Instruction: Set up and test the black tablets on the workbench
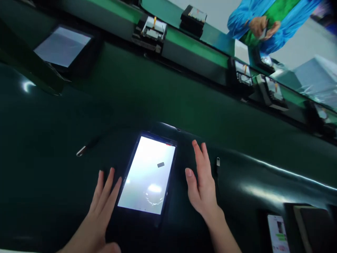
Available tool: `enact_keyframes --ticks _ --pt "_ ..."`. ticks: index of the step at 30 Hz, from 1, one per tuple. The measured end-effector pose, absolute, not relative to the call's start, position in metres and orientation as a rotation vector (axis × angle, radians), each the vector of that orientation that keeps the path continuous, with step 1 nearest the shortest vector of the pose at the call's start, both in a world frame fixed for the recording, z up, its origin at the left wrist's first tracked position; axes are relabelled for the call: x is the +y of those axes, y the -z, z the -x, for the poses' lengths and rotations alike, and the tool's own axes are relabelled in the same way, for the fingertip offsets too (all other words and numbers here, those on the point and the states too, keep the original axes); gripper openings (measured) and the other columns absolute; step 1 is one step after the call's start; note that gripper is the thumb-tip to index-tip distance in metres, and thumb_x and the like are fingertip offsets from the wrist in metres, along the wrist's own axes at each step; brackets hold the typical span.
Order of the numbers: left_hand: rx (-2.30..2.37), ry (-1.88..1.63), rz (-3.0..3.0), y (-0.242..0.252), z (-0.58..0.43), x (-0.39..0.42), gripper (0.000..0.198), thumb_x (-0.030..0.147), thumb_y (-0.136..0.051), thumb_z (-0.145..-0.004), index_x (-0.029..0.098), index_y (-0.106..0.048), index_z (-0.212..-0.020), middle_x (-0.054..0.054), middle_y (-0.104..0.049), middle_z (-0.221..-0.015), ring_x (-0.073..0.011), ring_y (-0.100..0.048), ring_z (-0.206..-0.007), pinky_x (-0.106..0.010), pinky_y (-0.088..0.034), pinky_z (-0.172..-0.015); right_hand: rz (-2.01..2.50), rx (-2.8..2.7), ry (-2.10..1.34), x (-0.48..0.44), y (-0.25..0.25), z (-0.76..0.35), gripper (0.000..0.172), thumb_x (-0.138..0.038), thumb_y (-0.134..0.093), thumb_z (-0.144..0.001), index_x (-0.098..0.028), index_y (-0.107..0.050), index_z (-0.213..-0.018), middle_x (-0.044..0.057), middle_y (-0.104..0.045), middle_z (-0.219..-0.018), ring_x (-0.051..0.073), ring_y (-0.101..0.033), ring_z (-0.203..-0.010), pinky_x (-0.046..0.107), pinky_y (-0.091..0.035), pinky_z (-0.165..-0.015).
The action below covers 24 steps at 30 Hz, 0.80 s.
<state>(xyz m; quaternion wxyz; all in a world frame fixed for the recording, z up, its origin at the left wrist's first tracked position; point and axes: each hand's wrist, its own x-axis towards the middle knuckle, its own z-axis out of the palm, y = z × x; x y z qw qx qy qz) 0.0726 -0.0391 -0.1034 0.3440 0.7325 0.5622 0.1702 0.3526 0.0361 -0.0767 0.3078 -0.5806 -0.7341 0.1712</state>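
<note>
A tablet (143,189) with a lit white screen lies on the dark green table between my two hands. On its screen shows a small grey rectangle, and light reflects near the bottom. My left hand (101,207) rests by the tablet's left edge, fingers stretched out and holding nothing. To the right of the tablet is my right hand (204,184), its thumb and fingers apart and nothing in its grasp. A cable with a metal plug (81,151) lies left of the tablet. Just beyond my right hand lies another small metal plug (218,162).
Another lit tablet (64,46) lies at the back left. Several dark units with white tops, such as one unit (150,33), line a green conveyor belt (196,45). Across it, a person in blue sleeves (286,28) handles something small. A phone (278,233) sits at lower right, beside a dark notebook-like block (317,228).
</note>
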Motion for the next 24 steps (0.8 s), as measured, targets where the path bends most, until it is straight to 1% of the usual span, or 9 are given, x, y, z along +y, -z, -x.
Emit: enact_keyframes --ticks 3,7,9,11,14,16,18,20,24 --pt "1.557 -0.429 -1.863 0.098 -0.09 -0.05 0.098 0.086 -0.004 -0.079 0.028 0.003 -0.158 -0.019 0.001 -0.164 -0.0533 0.002 -0.146 -0.085 -0.028 -0.096 1.465 -2.105 -0.493 0.046 0.082 -0.355 0.064 -0.033 -0.031 -0.106 -0.028 0.002 -0.16 0.0 -0.008 -0.167 0.032 0.004 -0.152 0.07 -0.012 -0.118" --pt "1.617 -0.382 -1.907 0.1 -0.096 -0.05 0.106 0.091 -0.023 -0.077 0.027 0.003 -0.158 -0.019 -0.003 -0.164 -0.0553 -0.001 -0.145 -0.085 -0.028 -0.097 1.457 -2.212 -0.546 0.045 0.088 -0.359 0.065 -0.038 -0.027 -0.107 -0.022 0.006 -0.159 0.002 -0.002 -0.166 0.031 0.003 -0.153 0.068 -0.004 -0.119" --pt "1.624 -0.38 -1.929 0.103 -0.095 -0.05 0.103 0.089 -0.021 -0.08 0.026 0.002 -0.158 -0.019 -0.003 -0.164 -0.0549 -0.002 -0.146 -0.085 -0.026 -0.098 1.424 -2.3 -0.547 0.041 0.087 -0.36 0.066 -0.04 -0.029 -0.106 -0.022 0.005 -0.16 0.003 -0.001 -0.166 0.033 0.002 -0.152 0.068 -0.002 -0.119" --pt "1.628 -0.373 -1.954 0.106 -0.093 -0.051 0.1 0.087 -0.02 -0.083 0.024 0.002 -0.158 -0.018 -0.002 -0.164 -0.0556 -0.001 -0.145 -0.087 -0.021 -0.099 1.354 -2.412 -0.575 0.034 0.085 -0.359 0.069 -0.043 -0.035 -0.105 -0.022 0.001 -0.16 0.005 -0.006 -0.164 0.034 -0.006 -0.151 0.067 0.0 -0.118" --pt "1.62 -0.365 -1.997 0.111 -0.089 -0.053 0.1 0.087 -0.019 -0.083 0.024 0.002 -0.158 -0.016 0.0 -0.165 -0.0566 0.0 -0.145 -0.088 -0.016 -0.099 1.135 -2.617 -0.744 0.02 0.079 -0.35 0.079 -0.051 -0.049 -0.1 -0.021 -0.007 -0.16 0.006 -0.021 -0.159 0.031 -0.024 -0.148 0.055 -0.002 -0.122" --pt "1.594 -0.364 -2.052 0.114 -0.085 -0.054 0.104 0.089 -0.02 -0.081 0.022 0.002 -0.158 -0.015 0.002 -0.165 -0.0562 0.001 -0.145 -0.086 -0.018 -0.1 0.941 -2.703 -0.99 0.011 0.075 -0.341 0.082 -0.051 -0.053 -0.099 -0.021 -0.006 -0.16 0.003 -0.025 -0.157 0.023 -0.03 -0.147 0.041 -0.006 -0.124" --pt "1.545 -0.355 -2.138 0.118 -0.081 -0.054 0.114 0.092 -0.027 -0.077 0.017 0.001 -0.158 -0.017 0.003 -0.164 -0.0566 0.002 -0.145 -0.082 -0.021 -0.101 0.792 -2.68 -1.286 0.005 0.073 -0.332 0.079 -0.042 -0.05 -0.103 -0.022 0.002 -0.159 -0.002 -0.022 -0.157 0.016 -0.028 -0.147 0.03 -0.009 -0.123" --pt "1.515 -0.336 -2.185 0.119 -0.078 -0.054 0.122 0.094 -0.035 -0.073 0.014 0.001 -0.158 -0.018 0.005 -0.164 -0.0577 0.004 -0.144 -0.08 -0.021 -0.102 0.736 -2.592 -1.514 0.004 0.074 -0.326 0.077 -0.036 -0.046 -0.105 -0.025 0.01 -0.157 -0.005 -0.019 -0.158 0.012 -0.025 -0.147 0.026 -0.01 -0.123" --pt "1.565 -0.347 -2.084 0.116 -0.082 -0.054 0.112 0.088 -0.036 -0.079 0.02 0.005 -0.158 -0.012 0.008 -0.165 -0.0546 0.008 -0.145 -0.08 -0.012 -0.107 0.797 -2.589 -1.519 0.018 0.08 -0.33 0.08 -0.043 -0.047 -0.104 -0.03 0.011 -0.157 -0.007 -0.019 -0.159 0.014 -0.027 -0.147 0.029 -0.014 -0.125"
